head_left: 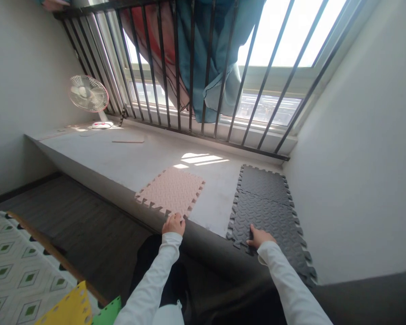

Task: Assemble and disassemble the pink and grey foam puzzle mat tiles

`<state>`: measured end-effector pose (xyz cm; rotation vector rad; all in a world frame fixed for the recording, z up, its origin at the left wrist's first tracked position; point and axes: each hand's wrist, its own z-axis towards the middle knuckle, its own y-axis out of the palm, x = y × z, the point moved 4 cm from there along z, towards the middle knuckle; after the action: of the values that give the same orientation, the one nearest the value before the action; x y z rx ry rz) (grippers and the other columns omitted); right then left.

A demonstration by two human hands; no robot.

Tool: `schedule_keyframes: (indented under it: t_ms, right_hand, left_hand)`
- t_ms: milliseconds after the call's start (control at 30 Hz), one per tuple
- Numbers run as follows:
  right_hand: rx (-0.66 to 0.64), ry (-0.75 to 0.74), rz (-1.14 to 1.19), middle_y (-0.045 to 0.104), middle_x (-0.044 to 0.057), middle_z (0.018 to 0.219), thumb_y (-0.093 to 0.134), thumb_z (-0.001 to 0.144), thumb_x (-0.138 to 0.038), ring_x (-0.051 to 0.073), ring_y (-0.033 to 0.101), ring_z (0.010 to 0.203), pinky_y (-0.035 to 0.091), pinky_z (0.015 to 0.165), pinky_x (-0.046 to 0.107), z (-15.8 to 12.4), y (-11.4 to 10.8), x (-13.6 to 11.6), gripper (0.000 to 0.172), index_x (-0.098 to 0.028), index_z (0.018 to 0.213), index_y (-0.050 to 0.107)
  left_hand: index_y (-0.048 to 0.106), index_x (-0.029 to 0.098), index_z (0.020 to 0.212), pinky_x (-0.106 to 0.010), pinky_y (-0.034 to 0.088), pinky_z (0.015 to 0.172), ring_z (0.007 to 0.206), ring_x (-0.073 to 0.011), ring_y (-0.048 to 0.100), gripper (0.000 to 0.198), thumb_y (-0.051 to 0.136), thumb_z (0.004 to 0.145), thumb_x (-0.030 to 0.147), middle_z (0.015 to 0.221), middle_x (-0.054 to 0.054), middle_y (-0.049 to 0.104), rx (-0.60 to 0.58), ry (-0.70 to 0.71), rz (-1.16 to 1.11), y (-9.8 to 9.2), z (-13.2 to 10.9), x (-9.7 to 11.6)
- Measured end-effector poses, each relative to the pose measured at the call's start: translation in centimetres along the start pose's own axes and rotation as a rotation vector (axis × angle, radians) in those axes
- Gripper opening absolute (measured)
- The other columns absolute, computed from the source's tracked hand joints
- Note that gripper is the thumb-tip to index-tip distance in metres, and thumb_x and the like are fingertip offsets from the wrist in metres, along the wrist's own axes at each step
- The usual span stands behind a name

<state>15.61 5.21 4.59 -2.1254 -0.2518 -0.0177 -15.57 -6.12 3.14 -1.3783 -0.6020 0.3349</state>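
Note:
A pink foam puzzle tile lies on the white ledge, its near corner reaching the front edge. My left hand is closed on that near corner, with the fingertips at the tile's toothed border. To the right, dark grey foam puzzle tiles are joined in a strip along the wall. My right hand rests on the nearer grey tile, thumb and forefinger apart; its other fingers are partly hidden. A strip of bare ledge separates the pink tile from the grey ones.
Black railings and a window with hanging curtains stand behind the ledge. A small fan is at the far left, near a thin flat strip. Lower left are a patterned cover and yellow and green pieces.

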Motion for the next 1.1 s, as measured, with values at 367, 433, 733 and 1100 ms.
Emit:
schedule_keyframes:
  t_ms: [367, 433, 733, 1100]
  right_hand:
    - [0.018, 0.011, 0.025, 0.053, 0.014, 0.119, 0.062, 0.069, -0.039, 0.026, 0.050, 0.108, 0.041, 0.083, 0.037, -0.9, -0.7, -0.4, 0.073, -0.025, 0.132, 0.028]
    - [0.019, 0.024, 0.029, 0.053, 0.013, 0.120, 0.062, 0.069, -0.039, 0.026, 0.050, 0.109, 0.040, 0.083, 0.038, -1.3, -0.9, -0.5, 0.073, -0.025, 0.132, 0.028]
    - [0.033, 0.045, 0.048, 0.053, 0.014, 0.119, 0.061, 0.069, -0.040, 0.028, 0.049, 0.109, 0.041, 0.083, 0.041, -2.1, -1.2, -0.7, 0.073, -0.025, 0.132, 0.029]
    - [0.126, 0.034, 0.065, 0.059, 0.015, 0.110, 0.060, 0.070, -0.043, 0.030, 0.048, 0.109, 0.040, 0.081, 0.041, -2.9, -0.7, -0.6, 0.067, -0.025, 0.130, 0.034]
  left_hand:
    - [0.055, 0.018, 0.092, -0.029, 0.040, 0.071, 0.091, -0.0198, 0.055, 0.022, 0.041, 0.079, 0.029, 0.094, -0.009, 0.062, -0.096, 0.027, 0.060, 0.2, 0.5, -0.2]
    - [0.055, 0.018, 0.091, -0.029, 0.040, 0.070, 0.090, -0.0202, 0.056, 0.022, 0.040, 0.079, 0.029, 0.093, -0.009, 0.062, -0.117, 0.045, 0.075, 0.4, 0.7, -0.3]
    - [0.057, 0.017, 0.086, -0.029, 0.040, 0.069, 0.085, -0.0208, 0.056, 0.023, 0.039, 0.079, 0.028, 0.090, -0.010, 0.063, 0.004, 0.110, 0.101, 1.3, 0.6, -0.6]
    - [0.059, 0.019, 0.089, -0.034, 0.037, 0.070, 0.092, -0.0248, 0.049, 0.026, 0.040, 0.075, 0.029, 0.096, -0.010, 0.058, 0.084, 0.171, 0.173, -2.1, 0.3, 2.6]
